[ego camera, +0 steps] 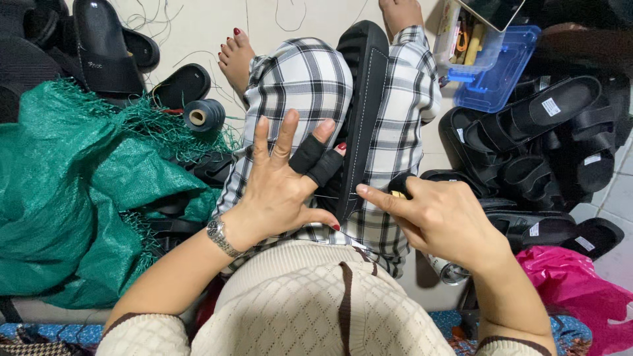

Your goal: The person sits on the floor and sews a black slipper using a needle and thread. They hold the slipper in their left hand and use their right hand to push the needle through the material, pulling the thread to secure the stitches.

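The head camera looks straight down over a cream knitted sweater (297,310) onto a lap in black-and-white checked trousers (303,79). A black sandal sole (366,99) lies lengthwise between the knees, wedged upright on its edge, with a line of pale stitching along its side. The left hand (280,188), a silver watch (221,236) on its wrist, rests against the sole's near end; its fingers (285,135) are spread wide and gripping nothing, two of them capped in black finger guards (316,161) that press on the sole. The right hand (438,217) sits just beside the sole on the other side, its forefinger stretched out to touch the sole's edge while the remaining fingers curl around something small and dark with a yellowish bit showing; I cannot tell what it is.

To the left, a crumpled green woven sack (72,191) with frayed edges lies against the leg, and a spool of dark thread (203,115) lies at its upper edge. To the right, a pink plastic bag (573,290) lies near the elbow, with a heap of finished black sandals (541,138) beyond it. Farther off, bare feet rest on the pale tiled floor (198,26), strewn with loose threads. A blue plastic box (494,69) of small tools sits at the upper right, and more black slippers (105,49) lie at the upper left.
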